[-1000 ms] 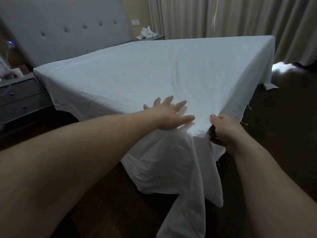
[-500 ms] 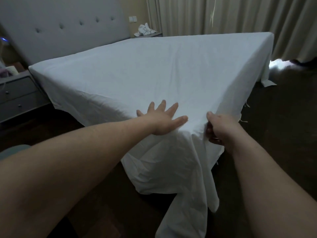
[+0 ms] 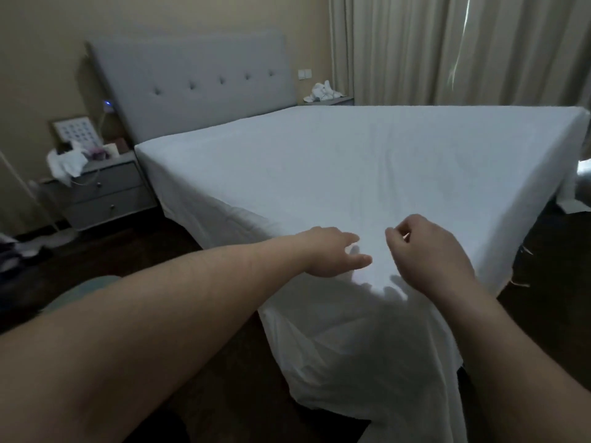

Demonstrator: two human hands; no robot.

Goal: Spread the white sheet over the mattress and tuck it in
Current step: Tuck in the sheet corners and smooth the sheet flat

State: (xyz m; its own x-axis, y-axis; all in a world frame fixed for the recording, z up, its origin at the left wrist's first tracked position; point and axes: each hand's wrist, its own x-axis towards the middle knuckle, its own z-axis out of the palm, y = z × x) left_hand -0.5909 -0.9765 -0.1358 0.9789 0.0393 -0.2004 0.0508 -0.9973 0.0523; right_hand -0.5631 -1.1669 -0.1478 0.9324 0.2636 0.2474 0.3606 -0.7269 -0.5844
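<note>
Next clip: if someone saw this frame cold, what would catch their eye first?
The white sheet dominates, spread flat over the bed, its near corner hanging loose in folds toward the dark floor. Two bare forearms reach in from the bottom: the left hand is at that corner with fingers extended, the right hand just beside it with fingers loosely curled. Behind, a grey tufted headboard stands against the wall, with a cluttered nightstand on the left.

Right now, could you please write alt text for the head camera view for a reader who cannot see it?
Two bare hands, left hand and right hand, hover over the near corner of a white cotton sheet spread across a mattress, the corner hanging loose and untucked. Behind stand a grey tufted headboard and a grey two-drawer nightstand.
</note>
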